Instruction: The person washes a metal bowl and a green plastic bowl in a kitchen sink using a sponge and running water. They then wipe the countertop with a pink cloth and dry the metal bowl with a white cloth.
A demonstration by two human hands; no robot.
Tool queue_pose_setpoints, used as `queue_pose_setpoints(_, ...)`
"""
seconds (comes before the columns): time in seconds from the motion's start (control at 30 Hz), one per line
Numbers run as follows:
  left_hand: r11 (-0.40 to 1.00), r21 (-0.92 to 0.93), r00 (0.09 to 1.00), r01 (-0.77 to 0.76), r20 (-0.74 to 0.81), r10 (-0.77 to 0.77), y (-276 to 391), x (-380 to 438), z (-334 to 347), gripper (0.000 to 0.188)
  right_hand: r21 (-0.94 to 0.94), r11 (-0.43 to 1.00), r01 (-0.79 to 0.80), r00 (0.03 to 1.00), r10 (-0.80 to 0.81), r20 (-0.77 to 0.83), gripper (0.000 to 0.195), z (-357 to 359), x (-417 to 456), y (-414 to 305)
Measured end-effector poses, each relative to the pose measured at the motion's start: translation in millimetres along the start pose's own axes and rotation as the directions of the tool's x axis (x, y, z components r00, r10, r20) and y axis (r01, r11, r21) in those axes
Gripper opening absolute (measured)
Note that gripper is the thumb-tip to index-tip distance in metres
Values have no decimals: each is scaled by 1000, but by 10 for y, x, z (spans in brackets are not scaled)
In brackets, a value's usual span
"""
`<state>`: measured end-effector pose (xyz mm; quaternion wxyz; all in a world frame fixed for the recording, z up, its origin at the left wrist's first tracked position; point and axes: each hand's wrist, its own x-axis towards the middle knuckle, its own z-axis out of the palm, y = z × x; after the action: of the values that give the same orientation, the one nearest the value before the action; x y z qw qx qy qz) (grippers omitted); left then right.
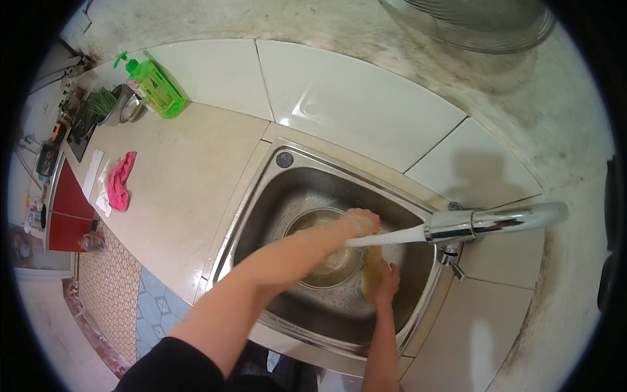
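Observation:
A long yellowish-brown object, possibly a vegetable, is held over the right part of the stainless steel sink. My right hand grips its near part from the right side. At its far end is my left hand, with the fingers curled and partly hidden, so its hold is unclear. Water runs from the chrome faucet across the view of my left wrist and the object. Beneath my left forearm a round metal basin rests on the sink floor and appears to contain water.
The faucet handle is at the sink's right edge. On the counter are a green pump bottle, a pink cloth and a bowl of green stalks. A clear ribbed glass-like vessel stands at the top right.

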<state>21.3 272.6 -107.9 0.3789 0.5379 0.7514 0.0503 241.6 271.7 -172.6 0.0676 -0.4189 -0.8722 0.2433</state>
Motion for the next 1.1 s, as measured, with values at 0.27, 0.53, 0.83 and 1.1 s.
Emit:
queue_pose_setpoints(0.27,886,-461,709,-45,-640,-297,-1131,-1029,572,51,241,970,-24,998,39,-58,37,-123,307,6)
queue_pose_setpoints(0.53,415,-887,793,-204,-398,-460,-1455,-1025,1060,42,60,998,-1,999,-2,53,32,571,351,-1254)
queue_pose_setpoints(0.83,533,-810,712,-244,-523,-469,-1420,-974,984,49,483,858,176,712,-449,539,33,1399,162,-1152)
queue_pose_setpoints(1.1,614,-752,684,-241,-580,-442,-1242,-1081,767,50,-344,317,884,468,-604,645,23,512,945,-1459)
